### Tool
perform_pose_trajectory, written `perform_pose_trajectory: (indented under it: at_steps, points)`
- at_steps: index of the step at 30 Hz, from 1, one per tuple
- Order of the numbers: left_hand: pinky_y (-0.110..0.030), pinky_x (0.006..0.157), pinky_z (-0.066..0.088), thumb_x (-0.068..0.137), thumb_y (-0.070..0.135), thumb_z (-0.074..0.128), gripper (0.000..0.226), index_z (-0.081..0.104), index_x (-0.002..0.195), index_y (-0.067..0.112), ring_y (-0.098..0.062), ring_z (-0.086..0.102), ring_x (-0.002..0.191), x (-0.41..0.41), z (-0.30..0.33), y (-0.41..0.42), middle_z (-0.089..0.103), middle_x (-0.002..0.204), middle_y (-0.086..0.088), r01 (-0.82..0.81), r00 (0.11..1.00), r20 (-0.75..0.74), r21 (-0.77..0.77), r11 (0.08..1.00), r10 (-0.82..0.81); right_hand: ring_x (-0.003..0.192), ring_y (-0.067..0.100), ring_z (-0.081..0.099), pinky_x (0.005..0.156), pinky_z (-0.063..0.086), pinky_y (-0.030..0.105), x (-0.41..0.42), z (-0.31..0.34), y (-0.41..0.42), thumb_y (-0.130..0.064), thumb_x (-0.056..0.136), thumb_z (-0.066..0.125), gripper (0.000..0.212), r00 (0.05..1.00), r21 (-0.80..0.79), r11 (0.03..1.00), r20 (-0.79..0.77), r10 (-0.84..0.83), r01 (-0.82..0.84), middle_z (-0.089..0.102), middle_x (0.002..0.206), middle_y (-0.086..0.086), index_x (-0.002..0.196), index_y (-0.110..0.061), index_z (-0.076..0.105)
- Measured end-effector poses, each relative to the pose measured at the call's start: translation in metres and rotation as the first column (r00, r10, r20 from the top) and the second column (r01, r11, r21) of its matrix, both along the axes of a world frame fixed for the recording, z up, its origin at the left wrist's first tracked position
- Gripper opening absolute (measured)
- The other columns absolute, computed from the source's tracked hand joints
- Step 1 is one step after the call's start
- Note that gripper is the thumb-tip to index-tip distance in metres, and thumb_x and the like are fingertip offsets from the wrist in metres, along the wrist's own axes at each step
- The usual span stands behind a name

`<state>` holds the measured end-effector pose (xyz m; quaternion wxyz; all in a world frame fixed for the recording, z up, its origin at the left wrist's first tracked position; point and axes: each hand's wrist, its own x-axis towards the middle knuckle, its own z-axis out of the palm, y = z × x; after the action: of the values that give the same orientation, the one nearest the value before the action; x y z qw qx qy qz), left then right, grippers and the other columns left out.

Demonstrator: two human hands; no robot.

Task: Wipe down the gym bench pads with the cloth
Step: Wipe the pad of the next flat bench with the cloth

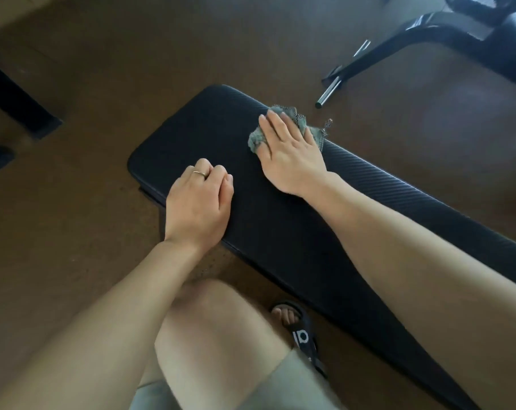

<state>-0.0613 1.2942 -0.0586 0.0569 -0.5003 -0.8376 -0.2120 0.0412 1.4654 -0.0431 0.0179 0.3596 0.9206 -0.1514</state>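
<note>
Bench pad (pixel 280 208), one: long, black, ribbed cover, running from the upper left to the lower right of the view, low over a brown floor (pixel 103 69). It is the surface being wiped; its near left end is rounded and in plain sight.

Cloth (pixel 315 131), one: grey-green, crumpled, frayed at the edge. It lies on the far edge of the pad, near the left end, with one corner hanging past the edge. Most of it is covered by the right hand.

Right hand (pixel 289 152), one: fingers straight and spread, palm flat on the cloth, pressing it to the pad. Held this way, probably, to keep the whole cloth in contact while it is pushed along the cover.

Left hand (pixel 200 199), one: fingers loosely curled, holding nothing, resting on the near edge of the pad close to its left end. It likely serves as a brace for the leaning body. One ring (pixel 200 173) on a finger.

Knee (pixel 215 329), one, bare, below the pad; sandal (pixel 301 329), one, dark, on the floor beside the pad.

Second bench frame (pixel 422 39), one, black, at the upper right, well apart from the pad; metal bar (pixel 329 91), one, shiny, near its foot.

Black objects at the left border: two, unidentifiable.
</note>
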Motion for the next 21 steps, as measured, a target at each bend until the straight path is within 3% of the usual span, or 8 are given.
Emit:
perform_pose_trajectory:
  at_steps: [5,9,14,18,21]
  points:
    - [-0.036,0.064,0.039,0.108,0.031,0.035,0.036,0.054,0.085,0.012,-0.020,0.047,0.078,0.000,0.000,-0.003,0.044,0.085,0.001,-0.005,0.999,0.043,0.007,1.000,0.005,0.159,0.014,0.000,0.129,0.003,0.046,-0.005,0.001,0.017,-0.044,0.109,0.019,0.060,1.000,-0.021,1.000,-0.023,0.005,-0.005,0.004,0.173,-0.008,0.165,-0.028,0.008]
    - [-0.035,0.061,0.039,0.108,0.030,0.035,0.037,0.057,0.088,0.010,-0.021,0.048,0.077,0.000,-0.001,-0.004,0.046,0.087,-0.001,-0.011,1.000,0.028,0.028,1.000,0.010,0.152,0.019,0.024,0.123,0.019,0.041,0.065,0.001,0.015,-0.043,0.108,0.024,0.058,0.981,0.028,0.982,-0.059,-0.187,0.189,0.029,0.164,-0.005,0.164,-0.028,0.018]
    - [-0.033,0.061,0.036,0.108,0.030,0.037,0.035,0.058,0.087,0.010,-0.020,0.047,0.075,0.003,-0.002,-0.002,0.047,0.086,0.000,-0.040,0.999,0.005,0.059,0.997,0.040,0.153,0.016,0.016,0.124,0.012,0.040,0.159,0.011,-0.004,-0.041,0.108,0.020,0.059,0.949,-0.017,0.950,0.042,-0.311,0.312,0.025,0.163,-0.007,0.165,-0.029,0.011]
    - [-0.035,0.062,0.037,0.107,0.029,0.038,0.035,0.059,0.087,0.010,-0.018,0.044,0.073,0.006,-0.003,0.002,0.047,0.084,-0.001,-0.069,0.997,-0.014,0.055,0.996,0.069,0.151,0.030,0.024,0.123,0.015,0.048,0.112,0.007,0.013,-0.040,0.106,0.019,0.062,0.905,-0.029,0.909,0.110,-0.411,0.416,0.028,0.164,0.005,0.165,-0.020,0.009]
    - [-0.035,0.062,0.038,0.107,0.027,0.041,0.032,0.059,0.086,0.011,-0.016,0.043,0.073,0.008,-0.002,0.003,0.042,0.083,0.003,-0.075,0.997,-0.013,0.050,0.996,0.075,0.148,0.034,0.031,0.118,0.022,0.050,0.050,0.006,0.030,-0.039,0.106,0.021,0.062,0.935,-0.036,0.936,0.059,-0.349,0.351,0.033,0.163,0.011,0.164,-0.015,0.013]
